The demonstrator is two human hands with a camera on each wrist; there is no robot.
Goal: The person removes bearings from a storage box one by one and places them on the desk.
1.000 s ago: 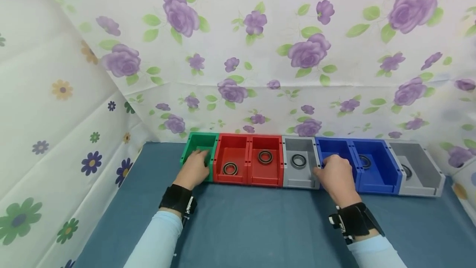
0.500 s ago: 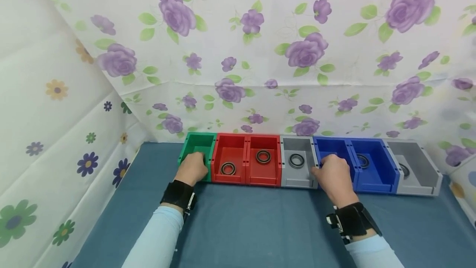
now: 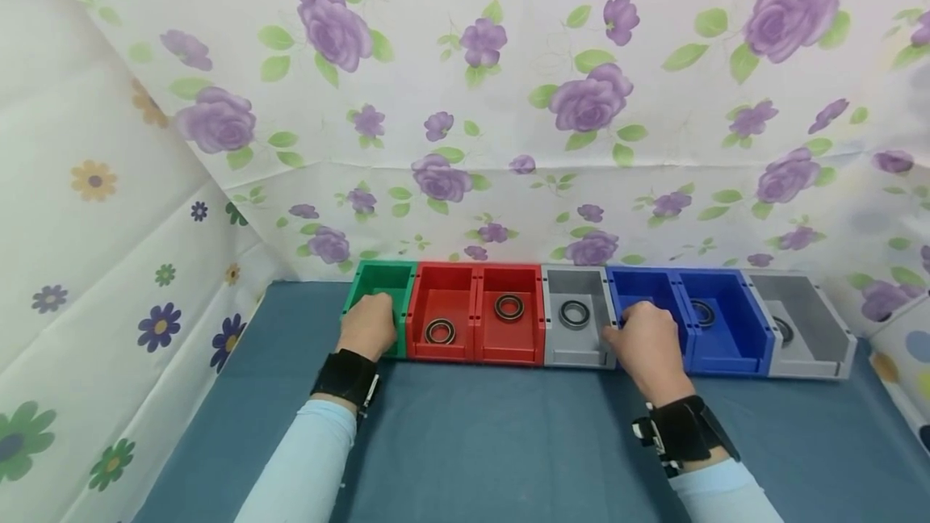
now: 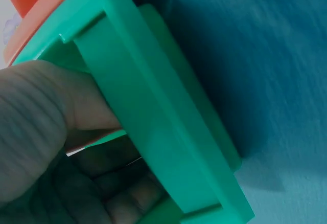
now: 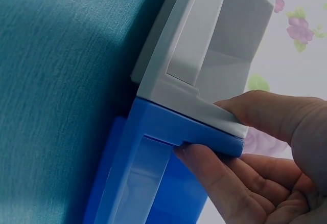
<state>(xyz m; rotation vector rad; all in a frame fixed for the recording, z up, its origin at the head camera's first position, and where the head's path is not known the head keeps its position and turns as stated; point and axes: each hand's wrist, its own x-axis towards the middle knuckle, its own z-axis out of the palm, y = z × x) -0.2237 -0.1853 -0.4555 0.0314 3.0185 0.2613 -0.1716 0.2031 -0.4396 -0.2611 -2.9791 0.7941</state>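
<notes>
My left hand (image 3: pixel 367 327) reaches down into the green bin (image 4: pixel 153 106) at the left end of a row. In the left wrist view its thumb and curled fingers pass behind the bin's low front wall, which hides the fingertips; I cannot tell what they hold. My right hand (image 3: pixel 649 345) pinches the adjoining side walls of the middle grey bin (image 5: pixel 191 86) and the left blue bin (image 5: pixel 153 127), its thumb on the grey side and its fingers on the blue. A ball bearing (image 3: pixel 575 314) lies in that grey bin, left of this hand.
Two red bins hold a bearing each, a left one (image 3: pixel 440 332) and a right one (image 3: pixel 508 307). Further right, a blue bin (image 3: pixel 734 329) and an end grey bin (image 3: pixel 814 321) each contain another bearing. Flowered cloth (image 3: pixel 465 135) rises behind the row on the blue-green table (image 3: pixel 501 442).
The head view has shifted slightly, moving the whole row a little left in the picture. My left hand's fingers have sunk deeper into the green bin; the right hand keeps its pinch.
</notes>
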